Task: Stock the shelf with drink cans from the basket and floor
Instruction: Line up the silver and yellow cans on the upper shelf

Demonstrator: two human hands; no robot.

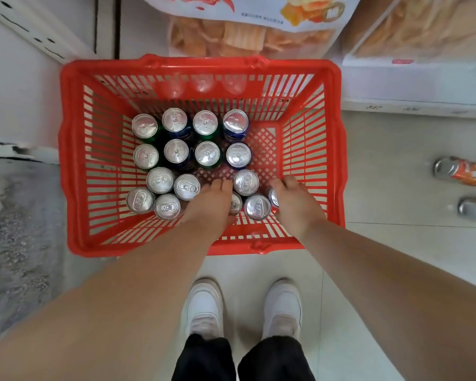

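A red plastic basket (pixel 74 149) stands on the floor in front of my feet. Several upright drink cans (pixel 176 151) fill its left and middle, silver tops up, with green and blue sides showing. Both my arms reach down into its near side. My left hand (pixel 210 203) is over the front row, back of the hand up and fingers pointing down, and partly covers a can (pixel 236 204). My right hand (pixel 296 203) hangs beside another can (pixel 272 198) and hides part of it. Neither hand's fingertips show. Two orange cans (pixel 459 171) lie on the floor at the right.
A white shelf base (pixel 412 86) with snack packs runs along the top right. A large snack bag (pixel 245 31) lies behind the basket. A white shelf upright (pixel 25 31) and a grey rough floor strip (pixel 25 229) are on the left. My white shoes (pixel 204 309) stand on pale tiles.
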